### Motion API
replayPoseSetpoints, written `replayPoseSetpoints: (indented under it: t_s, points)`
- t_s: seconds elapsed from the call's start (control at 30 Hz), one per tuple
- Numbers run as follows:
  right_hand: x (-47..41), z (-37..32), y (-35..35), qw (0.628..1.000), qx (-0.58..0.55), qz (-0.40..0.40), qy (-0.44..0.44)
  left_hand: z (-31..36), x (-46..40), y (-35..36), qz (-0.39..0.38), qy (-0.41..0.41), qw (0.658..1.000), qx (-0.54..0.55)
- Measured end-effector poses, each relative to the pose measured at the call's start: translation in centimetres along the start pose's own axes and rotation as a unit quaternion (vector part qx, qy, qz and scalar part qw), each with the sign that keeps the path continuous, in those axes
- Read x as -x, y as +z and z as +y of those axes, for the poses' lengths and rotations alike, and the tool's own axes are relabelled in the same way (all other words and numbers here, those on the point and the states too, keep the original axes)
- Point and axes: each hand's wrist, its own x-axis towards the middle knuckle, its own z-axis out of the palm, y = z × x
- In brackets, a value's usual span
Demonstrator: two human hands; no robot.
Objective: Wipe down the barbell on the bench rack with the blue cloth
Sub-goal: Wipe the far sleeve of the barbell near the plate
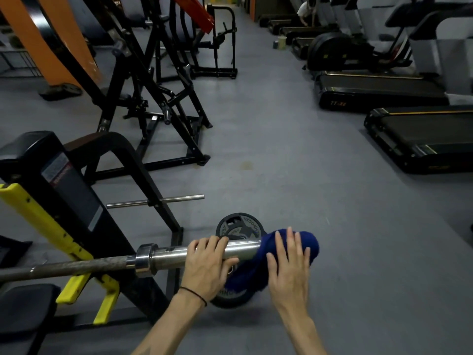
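The steel barbell (pixel 169 255) lies across the yellow hooks of the bench rack (pixel 64 234), its shiny sleeve pointing right. My left hand (pixel 208 265) grips the sleeve from above, fingers curled over it. The blue cloth (pixel 311 243) is draped over the sleeve's right end and hangs below it. My right hand (pixel 289 267) lies on the cloth with fingers spread and nearly straight, pressing it onto the bar's tip, which is hidden under the fabric.
A black weight plate (pixel 236 226) stands on the grey floor just behind and under the sleeve. A plate-storage peg (pixel 156 201) sticks out of the rack frame. Black machines stand behind on the left, treadmills (pixel 419 139) on the right.
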Motion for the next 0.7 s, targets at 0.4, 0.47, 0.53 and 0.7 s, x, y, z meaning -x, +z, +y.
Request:
replayPoseSetpoints:
  t_s: [0.4,0.47,0.53,0.7]
  points:
    - [0.4,-0.1,0.4,0.999,-0.014,-0.006,-0.028,0.0,-0.3,-0.2,0.048,0.013,0.997,0.062]
    - [1.3,-3.7,1.3,0.997,-0.067,0.000,0.024,1.0,0.4,0.5,0.086,0.018,0.991,0.101]
    - [2.3,-5.4,1.9,0.995,-0.083,-0.038,-0.042,2.2,1.1,1.2,0.105,0.026,0.988,0.111]
    - [0.1,1.8,-0.1,0.992,-0.001,-0.035,-0.119,2.4,1.1,1.3,0.057,0.002,0.993,0.102]
